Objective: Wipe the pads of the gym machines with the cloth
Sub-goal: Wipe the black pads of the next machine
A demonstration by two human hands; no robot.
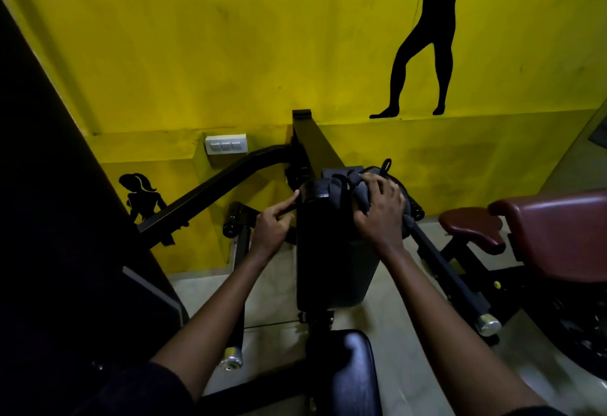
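Note:
A black back pad [331, 251] of a gym machine stands upright in the middle of the view. A dark grey cloth [341, 185] is bunched over its top right corner. My right hand [381, 211] grips the cloth and presses it onto the pad's top. My left hand [272, 225] is at the pad's upper left edge, its index finger stretched out and touching the edge while the other fingers are curled. A glossy black seat pad [353, 373] sits below, near the bottom of the view.
A yellow wall [197, 54] with black silhouettes stands right behind the machine. A black frame arm [213, 195] slants to the left. Maroon pads [558, 235] of another machine are at the right. Chrome-capped bars [489, 325] run along the pale floor.

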